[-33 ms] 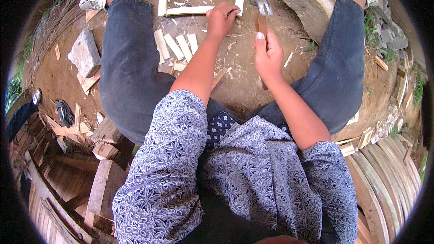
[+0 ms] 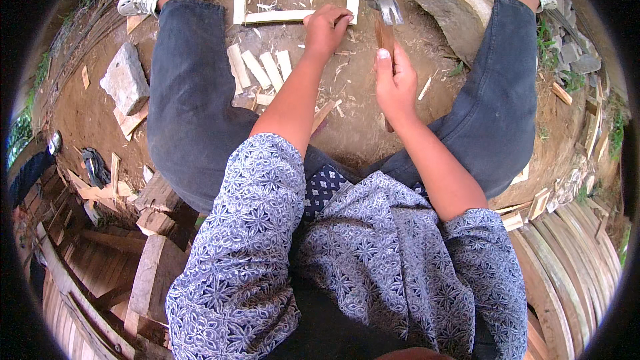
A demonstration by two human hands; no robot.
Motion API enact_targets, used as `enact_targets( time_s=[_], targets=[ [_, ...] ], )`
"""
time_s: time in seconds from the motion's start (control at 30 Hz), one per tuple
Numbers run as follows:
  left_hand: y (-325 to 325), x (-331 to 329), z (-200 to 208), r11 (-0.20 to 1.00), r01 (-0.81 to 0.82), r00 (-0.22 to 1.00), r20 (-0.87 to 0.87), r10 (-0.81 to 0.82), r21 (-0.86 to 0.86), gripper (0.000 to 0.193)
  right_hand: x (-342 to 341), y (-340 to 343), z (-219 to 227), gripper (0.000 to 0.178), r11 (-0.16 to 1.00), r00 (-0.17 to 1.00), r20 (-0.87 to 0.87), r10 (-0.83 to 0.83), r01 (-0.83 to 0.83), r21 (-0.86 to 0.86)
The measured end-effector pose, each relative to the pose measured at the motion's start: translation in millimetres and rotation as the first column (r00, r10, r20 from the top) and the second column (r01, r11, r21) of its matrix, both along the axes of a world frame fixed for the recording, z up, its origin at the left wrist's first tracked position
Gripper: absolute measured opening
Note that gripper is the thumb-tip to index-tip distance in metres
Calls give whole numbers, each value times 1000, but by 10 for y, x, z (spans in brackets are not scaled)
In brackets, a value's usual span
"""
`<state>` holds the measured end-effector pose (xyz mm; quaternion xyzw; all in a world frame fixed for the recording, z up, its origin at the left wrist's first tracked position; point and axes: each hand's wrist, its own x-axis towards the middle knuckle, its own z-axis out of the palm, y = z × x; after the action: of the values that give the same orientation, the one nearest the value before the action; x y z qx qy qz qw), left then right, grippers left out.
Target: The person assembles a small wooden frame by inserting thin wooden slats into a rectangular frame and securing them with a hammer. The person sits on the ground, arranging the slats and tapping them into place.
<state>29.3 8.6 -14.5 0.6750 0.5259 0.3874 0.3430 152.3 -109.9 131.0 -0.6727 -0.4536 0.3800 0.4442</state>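
The right hand is wrapped around the wooden handle of a hammer, with the thumb lying along it. The hammer's shiny metal head is at the far end, just to the right of a pale wooden frame. The frame is on the dirt ground, out in front of the person, between the two feet. It has two long bars and two short ends. The left hand is at the frame's near right corner, with its fingers bent in. I cannot tell if they pinch the wood or some tiny thing. Closer to the person, four short wood strips sit in a row, to the left of the left arm. Thin wood bits are all around. A big tan rock is near the right leg, and a gray rock is beside the left leg.
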Motion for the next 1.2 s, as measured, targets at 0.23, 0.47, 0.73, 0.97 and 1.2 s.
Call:
enact_targets(
  time_s=[0.23, 0.47, 0.73, 0.97, 1.2],
  targets=[
    [32, -138, 196, 977, 43, 915, -401, 45, 209, 51, 157, -72, -376, 27, 985, 999, 41, -32, 39, -170],
    [46, -97, 77, 991, 79, 927, -374, -33, 109, 51, 11, 62, 2, 24, 999, 997, -56, -53, 53, 6],
    [55, -113, 53, 990, 79, 929, -368, -32, 113, 47, 38, 69, -10, 25, 993, 996, 95, 7, 5, -116],
    [88, -69, 74, 996, 82, 911, -406, -67, 18, 47, 82, 118, -337, 27, 991, 984, 173, 46, -24, -128],
    [54, -107, 101, 998, 61, 932, -358, -48, 24, 45, -43, 47, 217, 34, 1000, 996, -86, -5, 7, 27]
  ],
)
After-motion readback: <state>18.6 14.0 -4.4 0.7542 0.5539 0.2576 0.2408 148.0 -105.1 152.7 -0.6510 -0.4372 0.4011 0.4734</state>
